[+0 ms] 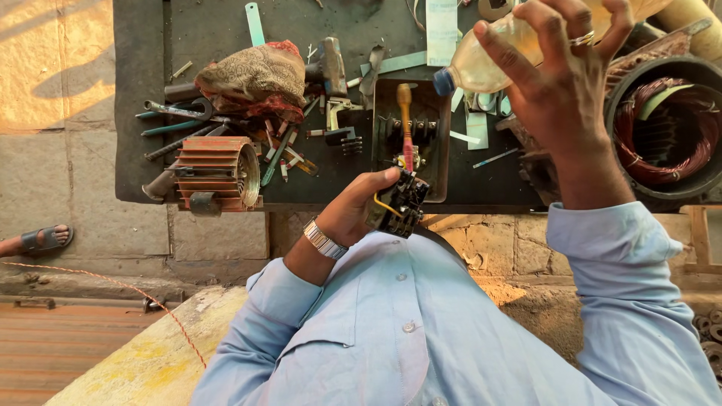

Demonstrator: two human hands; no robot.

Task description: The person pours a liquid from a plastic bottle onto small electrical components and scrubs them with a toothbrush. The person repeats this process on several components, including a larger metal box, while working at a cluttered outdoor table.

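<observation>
My left hand (353,209) grips a small black electrical switch part (402,203) with a yellow wire, held over my lap near the mat's edge. My right hand (560,71) is raised and holds a clear plastic bottle (489,56) with a blue cap, tipped so the cap points down and left toward a dark metal tray (383,135). In the tray lies a screwdriver (406,124) with a yellow and red handle. A metal watch sits on my left wrist, and a ring on a right finger.
A dark mat (143,90) carries several tools, a ribbed orange motor housing (218,171), a crumpled patterned cloth (256,75) and a hammer (331,66). A motor stator with copper windings (662,128) stands at the right. Another person's sandalled foot (41,239) shows at the far left.
</observation>
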